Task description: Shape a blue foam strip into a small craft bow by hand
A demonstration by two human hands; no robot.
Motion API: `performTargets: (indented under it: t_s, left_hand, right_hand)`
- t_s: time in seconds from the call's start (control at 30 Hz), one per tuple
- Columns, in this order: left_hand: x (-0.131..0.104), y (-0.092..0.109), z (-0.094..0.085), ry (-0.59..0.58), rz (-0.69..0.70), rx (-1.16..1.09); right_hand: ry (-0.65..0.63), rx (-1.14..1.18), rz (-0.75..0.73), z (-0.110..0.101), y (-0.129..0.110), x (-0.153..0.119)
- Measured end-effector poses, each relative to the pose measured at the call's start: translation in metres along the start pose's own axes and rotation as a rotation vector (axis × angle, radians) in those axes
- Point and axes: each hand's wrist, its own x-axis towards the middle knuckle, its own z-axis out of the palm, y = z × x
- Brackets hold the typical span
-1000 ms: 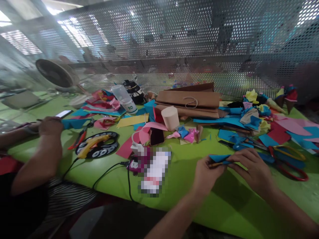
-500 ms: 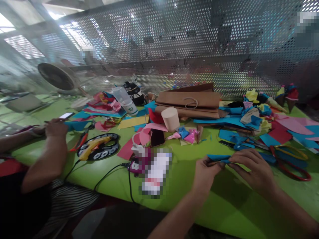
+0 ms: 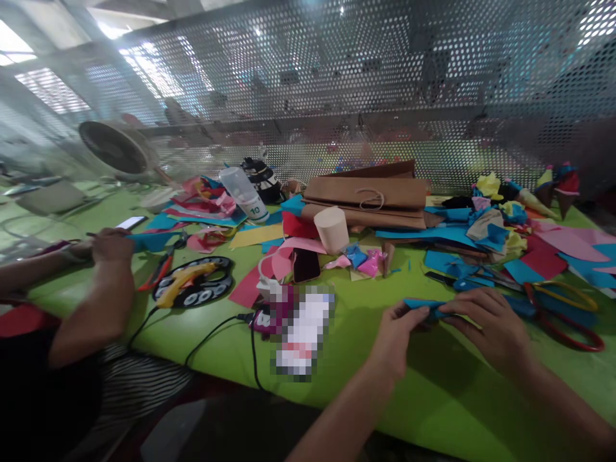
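A small folded piece of blue paper (image 3: 423, 304) is held between my two hands, above the green table (image 3: 356, 359). My left hand (image 3: 397, 330) pinches its left end, thumb on top. At the right end, the fingertips of my right hand (image 3: 486, 321) are closed on the same paper. Its underside is hidden by my fingers. Just beyond my right hand lie scissors with red and yellow handles (image 3: 568, 314) and blue paper scraps (image 3: 445, 262). Small blue and pink crumpled pieces (image 3: 370, 262) rest farther off, ahead of my left hand.
To the left are a phone (image 3: 305, 333), a purple power strip (image 3: 264, 321) with cables, and a yellow glue gun (image 3: 185, 285). A beige roll (image 3: 331, 230) stands before folded brown paper (image 3: 366, 192). A co-worker's hand (image 3: 110, 244) handles blue paper at far left.
My left thumb has moved over the top of the blue paper, and the brownish layer below it no longer shows. The whole view has shifted slightly.
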Motion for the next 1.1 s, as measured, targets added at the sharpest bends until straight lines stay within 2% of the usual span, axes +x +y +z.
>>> performTargets:
  t_s: [0.07, 0.2, 0.43, 0.8, 0.93, 1.1]
  left_hand:
    - [0.001, -0.001, -0.001, 0.004, 0.023, -0.009]
    - [0.001, 0.003, -0.003, -0.072, 0.025, 0.004]
    - [-0.005, 0.01, 0.001, -0.129, 0.06, 0.11]
    - [-0.006, 0.0, 0.003, -0.104, 0.219, 0.196]
    - [-0.005, 0.001, 0.004, -0.078, 0.208, 0.149]
    - [-0.001, 0.0, 0.004, -0.014, 0.127, 0.034]
  right_hand:
    - [-0.012, 0.032, -0.008, 0.0, 0.0, 0.001]
    - [-0.023, 0.087, 0.002, 0.0, 0.0, 0.002]
    - [-0.044, 0.159, 0.066, -0.005, -0.002, 0.004]
    - [-0.041, 0.261, 0.126, 0.002, -0.005, -0.002]
    - [-0.042, 0.212, 0.075, 0.003, -0.007, -0.003]
    - [0.076, 0.015, -0.063, 0.006, -0.005, -0.004]
